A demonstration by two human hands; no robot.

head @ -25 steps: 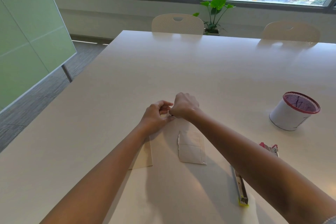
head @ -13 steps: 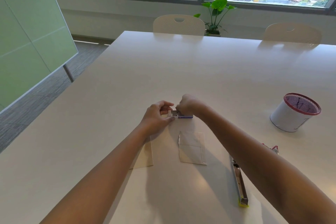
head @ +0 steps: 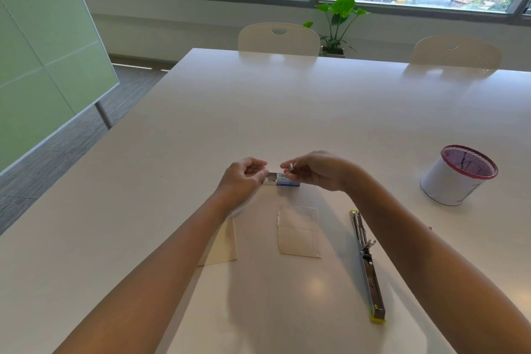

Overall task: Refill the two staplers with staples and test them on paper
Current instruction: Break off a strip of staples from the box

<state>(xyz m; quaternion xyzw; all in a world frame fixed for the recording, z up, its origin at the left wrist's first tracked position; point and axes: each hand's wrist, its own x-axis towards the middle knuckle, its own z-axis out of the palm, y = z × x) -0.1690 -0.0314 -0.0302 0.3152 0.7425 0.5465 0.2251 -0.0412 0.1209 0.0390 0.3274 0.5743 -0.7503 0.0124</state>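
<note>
Above the two torn paper pieces (head: 298,231), your left hand (head: 244,178) steadies the small blue-and-white cardboard staple box (head: 281,179) while your right hand (head: 313,171) pinches a small silvery staple strip (head: 292,166); carry it level to the long, opened metal stapler with yellow end (head: 367,264).

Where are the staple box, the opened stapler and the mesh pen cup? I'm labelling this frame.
staple box (head: 283,180): head view, on its blue and white printed side.
opened stapler (head: 369,267): head view, on the metal magazine rail.
mesh pen cup (head: 448,181): head view, on its white outer wall.
</note>
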